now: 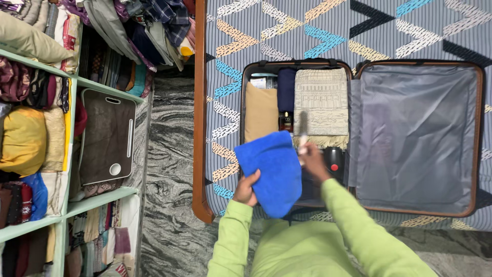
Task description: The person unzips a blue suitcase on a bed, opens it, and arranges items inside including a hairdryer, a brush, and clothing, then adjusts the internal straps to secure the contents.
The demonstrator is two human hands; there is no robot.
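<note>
Fingers of the left hand point(246, 189) curl closed around the lower left edge of a folded blue towel point(271, 172), held over the near corner of an open suitcase point(479, 138) on a patterned bedspread point(307, 31). The right hand point(311, 161) is closed around a slim, blurred object, possibly a brush point(303, 134), though its kind cannot be told for sure. The towel looks soft, light and limp; it would likely sag unless gripped along a folded edge or supported from beneath. Packed beneath it are a tan folded garment point(260, 110), a navy roll point(286, 90), a cream fringed shawl point(322, 102) and a black device with a red button point(334, 161), crowding the left half. The grey-lined lid lies open to the right. Shelves of folded clothes point(31, 138) stand at left across the marble floor point(166, 154).
</note>
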